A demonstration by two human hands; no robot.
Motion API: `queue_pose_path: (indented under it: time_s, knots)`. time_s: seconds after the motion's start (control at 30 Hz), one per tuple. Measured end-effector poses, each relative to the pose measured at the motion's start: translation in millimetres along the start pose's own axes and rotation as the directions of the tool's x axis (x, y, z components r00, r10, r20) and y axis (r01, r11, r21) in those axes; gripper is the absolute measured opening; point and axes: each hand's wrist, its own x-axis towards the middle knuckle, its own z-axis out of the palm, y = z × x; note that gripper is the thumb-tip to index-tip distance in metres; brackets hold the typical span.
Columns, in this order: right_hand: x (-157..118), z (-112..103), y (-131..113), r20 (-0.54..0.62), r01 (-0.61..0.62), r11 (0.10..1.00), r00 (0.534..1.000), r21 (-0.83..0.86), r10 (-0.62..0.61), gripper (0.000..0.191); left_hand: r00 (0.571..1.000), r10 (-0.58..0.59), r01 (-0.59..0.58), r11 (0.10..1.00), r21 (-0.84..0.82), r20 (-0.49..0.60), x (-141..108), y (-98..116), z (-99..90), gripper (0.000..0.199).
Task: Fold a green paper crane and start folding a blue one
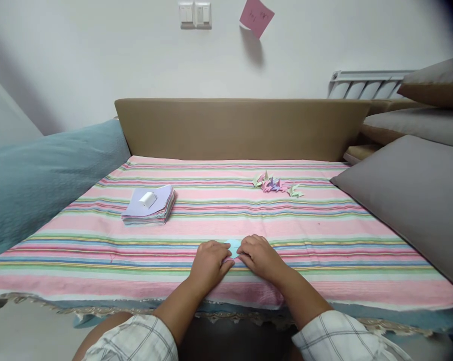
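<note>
Head view shows both hands at the near edge of a bed covered with a striped sheet (226, 220). The left hand (208, 261) and the right hand (262, 258) lie close together, knuckles up, fingers curled down and pressed onto a small light-blue paper (234, 246). Only a corner of that paper shows between the two hands; its present shape is mostly hidden, so the fold stage cannot be read. Whether the fingertips pinch an edge or merely flatten a crease cannot be told.

Finished work: a cluster of small folded paper figures (273, 184) in pink, purple and pale green lies on the sheet well beyond the hands, to the right of centre. One pale-green figure (295, 190) sits just beside the cluster. The exact count is not clear at this size.

Remaining stock: a thick stack of coloured square sheets (148, 208) rests on the sheet to the left, well apart from the hands, with a small white object (147, 199) lying on top.

Judgement: several pieces appear complete, one piece is in hand and unfinished, and the height of the stack suggests most of the paper is unused.

Surroundings: grey cushions (410, 200) to the right, a teal blanket (42, 175) to the left, a brown headboard (241, 128) behind.
</note>
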Motion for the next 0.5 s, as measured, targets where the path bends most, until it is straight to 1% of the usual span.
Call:
queue_pose_path:
  time_s: [0.2, 0.33, 0.5]
  knots:
    - [2.7, 5.2, 1.1, 0.024, -0.004, 1.000, 1.000, 0.021, 0.003, 0.011, 1.000, -0.010, 0.010, 1.000, -0.017, 0.011, 5.3, -3.5, 0.2, 0.010]
    - [3.0, 7.6, 0.9, -0.005, -0.021, 0.999, 1.000, 0.043, 0.022, 0.012, 1.000, -0.012, 0.012, 1.000, -0.013, 0.006, 6.0, -6.1, 3.1, 0.004]
    - [3.1, 9.7, 1.5, -0.045, -0.025, 0.995, 0.999, 0.098, 0.029, 0.010, 1.000, -0.021, 0.021, 0.999, -0.044, -0.010, 7.4, -9.3, 6.4, 0.007]
